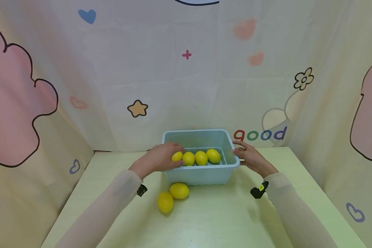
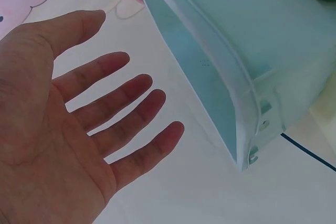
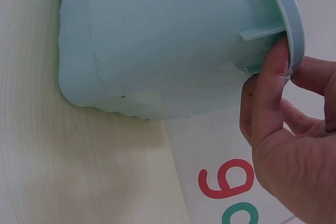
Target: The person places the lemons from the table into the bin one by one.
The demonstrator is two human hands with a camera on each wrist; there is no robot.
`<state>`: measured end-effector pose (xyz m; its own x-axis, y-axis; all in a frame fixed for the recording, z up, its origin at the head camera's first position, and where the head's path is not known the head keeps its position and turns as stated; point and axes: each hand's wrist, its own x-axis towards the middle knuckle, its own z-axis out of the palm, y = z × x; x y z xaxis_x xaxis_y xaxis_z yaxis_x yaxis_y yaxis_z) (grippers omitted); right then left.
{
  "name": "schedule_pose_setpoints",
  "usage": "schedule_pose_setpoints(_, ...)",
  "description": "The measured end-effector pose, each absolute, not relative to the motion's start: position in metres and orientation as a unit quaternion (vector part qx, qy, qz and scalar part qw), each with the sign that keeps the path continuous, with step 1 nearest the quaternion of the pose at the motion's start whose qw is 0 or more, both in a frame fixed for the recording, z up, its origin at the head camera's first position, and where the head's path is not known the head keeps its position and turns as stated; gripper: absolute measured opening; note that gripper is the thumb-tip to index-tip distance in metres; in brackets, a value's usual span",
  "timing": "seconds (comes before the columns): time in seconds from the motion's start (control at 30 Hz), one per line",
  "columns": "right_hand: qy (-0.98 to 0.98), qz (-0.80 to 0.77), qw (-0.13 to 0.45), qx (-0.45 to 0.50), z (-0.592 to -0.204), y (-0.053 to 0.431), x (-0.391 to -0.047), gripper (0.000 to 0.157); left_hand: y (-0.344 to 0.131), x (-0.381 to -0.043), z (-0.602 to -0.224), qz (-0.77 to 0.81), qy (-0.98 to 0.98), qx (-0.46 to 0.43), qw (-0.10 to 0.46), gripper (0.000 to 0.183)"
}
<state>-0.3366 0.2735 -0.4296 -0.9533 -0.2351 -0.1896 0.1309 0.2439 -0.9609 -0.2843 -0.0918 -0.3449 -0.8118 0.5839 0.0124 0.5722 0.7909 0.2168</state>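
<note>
A light blue plastic basin [image 1: 201, 175] stands near the back of the table with several lemons [image 1: 200, 158] inside. My right hand [image 1: 251, 157] pinches the rim at its right side; in the right wrist view the fingers [image 3: 273, 93] lie under the lip, with the thumb side partly hidden. Over the left end of the basin is my left hand [image 1: 161, 156], its fingers [image 2: 136, 116] spread apart and holding nothing. The left wrist view shows a gap between that hand and the basin wall [image 2: 231, 30]. Part of the leftmost lemon is covered by the left hand.
Two lemons, one [image 1: 179, 190] close to the basin's front and another [image 1: 165, 202] nearer me, lie touching or nearly touching on the pale table [image 1: 217, 220]. A printed curtain [image 1: 186, 86] hangs behind the basin and along both sides.
</note>
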Motion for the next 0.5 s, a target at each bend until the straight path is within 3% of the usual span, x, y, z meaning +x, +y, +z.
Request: schedule_pose_setpoints(0.5,0.772,-0.617,0.151,-0.029,-0.432,0.273,-0.339,0.06,-0.103,-0.253,-0.359,0.065,0.933,0.352,-0.022,0.043)
